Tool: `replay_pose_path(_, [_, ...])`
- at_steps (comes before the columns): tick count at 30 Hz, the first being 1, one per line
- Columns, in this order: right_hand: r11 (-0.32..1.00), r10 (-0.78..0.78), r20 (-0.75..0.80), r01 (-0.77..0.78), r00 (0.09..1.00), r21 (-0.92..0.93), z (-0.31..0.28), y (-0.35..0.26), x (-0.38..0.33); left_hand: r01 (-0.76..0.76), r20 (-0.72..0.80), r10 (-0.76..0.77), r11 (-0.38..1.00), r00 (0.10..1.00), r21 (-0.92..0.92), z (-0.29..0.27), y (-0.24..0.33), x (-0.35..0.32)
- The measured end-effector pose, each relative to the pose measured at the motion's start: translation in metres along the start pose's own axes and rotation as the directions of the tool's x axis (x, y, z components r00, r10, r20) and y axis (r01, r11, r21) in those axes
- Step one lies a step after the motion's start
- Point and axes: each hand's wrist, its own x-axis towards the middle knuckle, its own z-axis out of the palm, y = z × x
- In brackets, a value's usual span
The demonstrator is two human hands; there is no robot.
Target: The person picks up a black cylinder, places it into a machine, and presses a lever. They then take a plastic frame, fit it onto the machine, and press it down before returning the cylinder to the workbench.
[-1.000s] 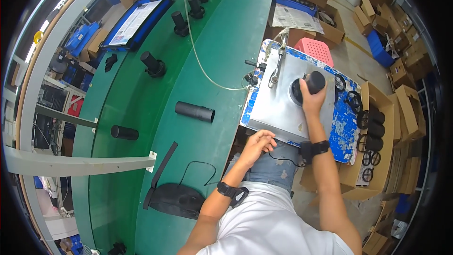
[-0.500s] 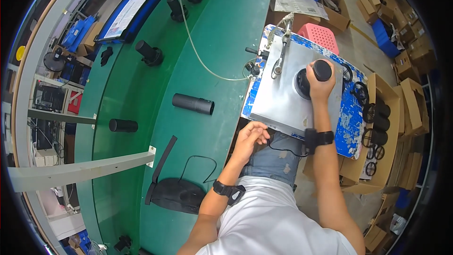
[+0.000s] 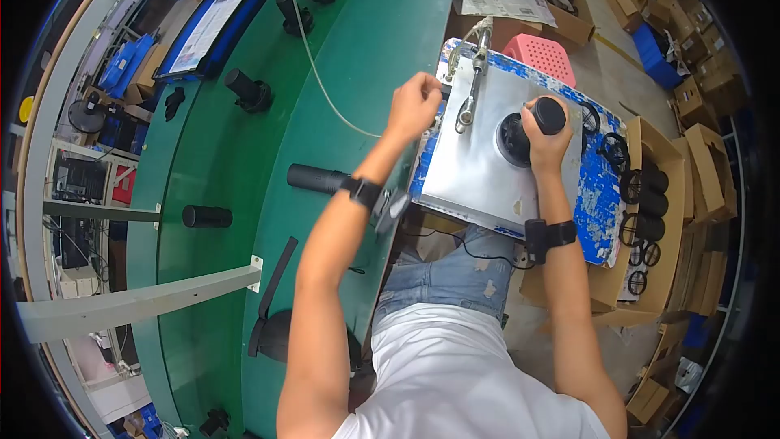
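My right hand (image 3: 546,142) is wrapped round a black cylinder (image 3: 549,115). The cylinder stands over a black round flange (image 3: 512,140) on the flat metal plate (image 3: 471,167) of a fixture. At the plate's far left edge, my left hand (image 3: 416,106) has its fingers curled over the black lever handle (image 3: 445,92), which it mostly hides. Beside that hand, a metal clamp rod (image 3: 473,85) lies along the plate. Another black tube (image 3: 313,178) rests on the green bench, partly behind my left forearm.
The green bench (image 3: 357,57) also carries several upright black parts, a lying black cylinder (image 3: 207,216) and a black bag (image 3: 276,333). A thin hose (image 3: 307,45) crosses it. Right of the fixture, a cardboard box (image 3: 662,276) holds black tubes and rings. Behind stands a pink stool (image 3: 543,57).
My left hand has moved up and away from the plate's near edge to the lever at its far left. My right hand stays on the black cylinder. The view has shifted slightly.
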Motion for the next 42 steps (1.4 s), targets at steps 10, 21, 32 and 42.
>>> replay_pose_path(10, [0.992,0.057,0.129,-0.071,0.99,0.109,-0.01,0.007,0.002,-0.042,-0.036,0.055,0.959,0.998,0.282,0.012,-0.031,0.049])
replay_pose_path(21, [1.0,0.001,0.111,-0.004,0.994,0.029,-0.01,0.012,0.003,0.049,0.073,-0.132,0.74,0.989,0.671,0.01,-0.06,0.061])
replay_pose_path(32, [0.998,0.067,0.145,-0.068,0.987,0.002,-0.008,-0.004,0.003,-0.041,0.319,-0.129,0.878,0.939,0.477,-0.022,-0.07,0.024])
replay_pose_path(42, [0.852,-0.523,0.448,0.422,0.726,0.31,0.048,-0.208,0.025,-0.668,0.013,0.732,0.615,0.681,0.42,-0.088,0.175,-0.109])
